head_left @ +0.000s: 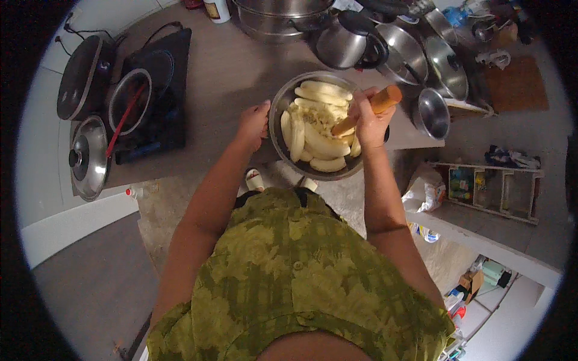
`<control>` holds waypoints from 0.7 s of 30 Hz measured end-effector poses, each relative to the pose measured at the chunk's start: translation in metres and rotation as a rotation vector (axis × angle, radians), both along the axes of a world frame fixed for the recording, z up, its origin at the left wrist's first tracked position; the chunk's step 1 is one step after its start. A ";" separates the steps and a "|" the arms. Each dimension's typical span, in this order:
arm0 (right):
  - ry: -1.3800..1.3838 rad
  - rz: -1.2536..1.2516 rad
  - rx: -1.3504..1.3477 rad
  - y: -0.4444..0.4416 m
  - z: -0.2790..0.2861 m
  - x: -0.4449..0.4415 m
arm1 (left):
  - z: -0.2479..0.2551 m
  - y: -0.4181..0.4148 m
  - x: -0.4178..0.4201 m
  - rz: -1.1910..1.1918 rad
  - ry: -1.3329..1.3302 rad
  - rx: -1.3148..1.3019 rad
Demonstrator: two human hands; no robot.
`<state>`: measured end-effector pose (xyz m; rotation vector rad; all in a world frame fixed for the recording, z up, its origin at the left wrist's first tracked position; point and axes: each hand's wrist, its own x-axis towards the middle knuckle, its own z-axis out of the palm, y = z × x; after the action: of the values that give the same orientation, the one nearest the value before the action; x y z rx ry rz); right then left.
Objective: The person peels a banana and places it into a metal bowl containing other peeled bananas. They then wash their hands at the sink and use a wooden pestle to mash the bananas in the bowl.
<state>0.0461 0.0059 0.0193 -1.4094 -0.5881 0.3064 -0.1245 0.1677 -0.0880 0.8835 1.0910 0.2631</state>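
Observation:
A metal pot (310, 174) stands at the front edge of the counter, holding several peeled bananas (326, 139). Some banana in its middle is mashed into a lumpy pale mass (319, 116). At the pot's left side, my left hand (253, 125) is closed by the rim, apparently around a side handle that the fingers hide. My right hand (373, 124) grips a thick wooden pestle (386, 98). The pestle is tilted, and its lower end rests among the bananas. A dark handle shows at the pot's right, partly behind my right wrist.
To the left, a saucepan (130, 102) with a red utensil (124, 118) sits on a black induction cooktop (174, 97). Beside it are a steel lid (92, 173) and a dark electric pan (80, 74). A steamer pot (280, 25), a kettle (341, 45) and steel bowls (432, 115) stand behind and right.

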 end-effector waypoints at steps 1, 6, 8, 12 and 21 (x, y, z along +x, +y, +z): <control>0.010 0.004 0.020 0.000 0.007 -0.001 | -0.005 0.001 0.001 -0.006 -0.024 0.014; -0.085 0.028 0.296 -0.012 0.056 -0.012 | -0.004 0.000 -0.003 0.032 -0.030 0.019; -0.077 -0.097 0.164 0.000 0.002 -0.010 | 0.005 0.000 0.001 0.008 -0.034 -0.006; 0.041 0.050 -0.037 -0.005 0.002 -0.005 | -0.008 0.003 0.000 0.009 -0.052 -0.025; -0.091 -0.084 0.146 -0.011 -0.004 -0.005 | -0.010 0.003 0.001 0.006 -0.038 -0.012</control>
<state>0.0415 -0.0047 0.0154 -1.3077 -0.6119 0.1303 -0.1239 0.1707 -0.0982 0.8617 1.0587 0.2772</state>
